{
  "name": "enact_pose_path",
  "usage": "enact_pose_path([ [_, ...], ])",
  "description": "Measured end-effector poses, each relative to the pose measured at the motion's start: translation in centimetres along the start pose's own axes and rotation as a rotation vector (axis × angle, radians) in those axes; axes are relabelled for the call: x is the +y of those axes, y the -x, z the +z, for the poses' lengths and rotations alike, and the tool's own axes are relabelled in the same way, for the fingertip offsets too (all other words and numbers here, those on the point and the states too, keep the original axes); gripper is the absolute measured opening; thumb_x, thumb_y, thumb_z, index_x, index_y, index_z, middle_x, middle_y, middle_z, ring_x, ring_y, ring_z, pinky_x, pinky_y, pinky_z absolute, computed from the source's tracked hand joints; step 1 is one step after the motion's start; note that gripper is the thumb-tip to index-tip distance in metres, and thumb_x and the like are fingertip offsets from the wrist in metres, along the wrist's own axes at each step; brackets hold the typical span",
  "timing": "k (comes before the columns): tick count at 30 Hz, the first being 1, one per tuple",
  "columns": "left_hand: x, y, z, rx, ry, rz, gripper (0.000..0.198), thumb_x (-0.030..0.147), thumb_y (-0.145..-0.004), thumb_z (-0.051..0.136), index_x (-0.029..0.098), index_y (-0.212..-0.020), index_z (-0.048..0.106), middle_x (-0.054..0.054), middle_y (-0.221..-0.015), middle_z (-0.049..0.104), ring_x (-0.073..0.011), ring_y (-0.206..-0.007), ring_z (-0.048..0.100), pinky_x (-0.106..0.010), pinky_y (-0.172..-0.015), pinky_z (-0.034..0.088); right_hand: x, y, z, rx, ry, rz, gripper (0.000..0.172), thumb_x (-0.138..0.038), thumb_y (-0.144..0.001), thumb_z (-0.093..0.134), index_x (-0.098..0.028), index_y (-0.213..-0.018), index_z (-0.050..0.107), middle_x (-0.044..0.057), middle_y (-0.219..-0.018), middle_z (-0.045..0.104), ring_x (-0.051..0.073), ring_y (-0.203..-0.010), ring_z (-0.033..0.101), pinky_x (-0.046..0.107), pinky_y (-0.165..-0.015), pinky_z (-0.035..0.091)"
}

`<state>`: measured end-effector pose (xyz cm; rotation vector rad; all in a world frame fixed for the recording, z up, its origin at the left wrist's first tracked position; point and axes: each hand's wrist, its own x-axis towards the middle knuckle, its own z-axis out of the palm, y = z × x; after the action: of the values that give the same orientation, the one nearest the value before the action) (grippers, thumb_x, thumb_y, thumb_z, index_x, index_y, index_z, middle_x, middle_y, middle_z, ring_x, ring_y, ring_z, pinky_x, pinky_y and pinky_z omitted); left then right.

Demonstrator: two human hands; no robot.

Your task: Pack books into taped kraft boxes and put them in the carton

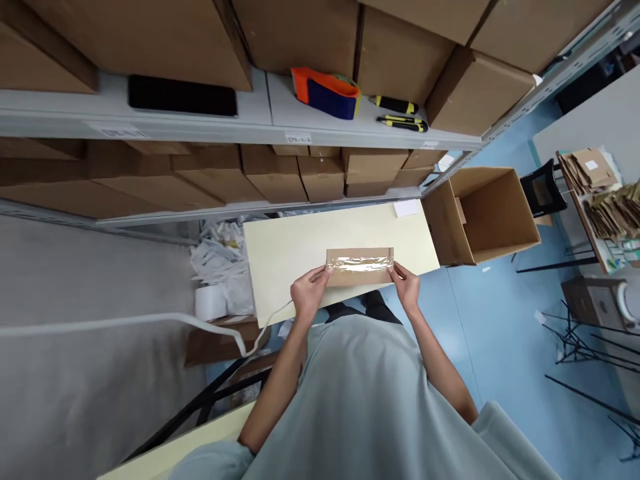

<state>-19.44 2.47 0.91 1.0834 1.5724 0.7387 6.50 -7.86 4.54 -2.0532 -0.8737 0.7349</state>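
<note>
A flat brown cardboard box with a shiny strip of clear tape along its length is held up between my two hands. My left hand pinches its left end, thumb near the end of the tape. At the opposite end, my right hand grips with thumb and fingers closed. Beneath it lies the pale yellow tabletop; whether the box touches it I cannot tell. A small white paper lies at the table's far right corner.
Brown boxes fill the metal shelf ahead. On its ledge lie a black phone-like slab, an orange-and-blue tape dispenser and yellow-black utility knives. A big open carton stands right; a white cable crosses the left.
</note>
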Motion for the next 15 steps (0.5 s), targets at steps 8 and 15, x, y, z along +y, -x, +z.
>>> enact_pose_path([
  [8,3.1,3.7,6.3,-0.114,0.008,0.056,0.048,0.046,-0.090,0.078,0.017,-0.128,0.077,-0.011,-0.109,0.087,-0.0289,-0.109,0.083,-0.040,-0.097,0.067,1.1,4.1,-8.0,0.127,0.056,-0.078,0.050,-0.059,-0.101,0.066,-0.026,-0.135,0.082,0.008,-0.140,0.078,0.033,-0.111,0.084,0.048,-0.102,0.069],
  [15,5.1,9.1,17.3,-0.175,-0.180,0.098,0.050,0.050,-0.089,0.076,0.018,-0.127,0.077,-0.012,-0.103,0.087,-0.0288,-0.102,0.084,-0.037,-0.090,0.065,9.3,6.0,-18.3,0.166,0.079,-0.056,0.052,-0.050,-0.101,0.068,-0.027,-0.147,0.074,0.009,-0.137,0.080,0.031,-0.101,0.085,0.046,-0.098,0.069],
])
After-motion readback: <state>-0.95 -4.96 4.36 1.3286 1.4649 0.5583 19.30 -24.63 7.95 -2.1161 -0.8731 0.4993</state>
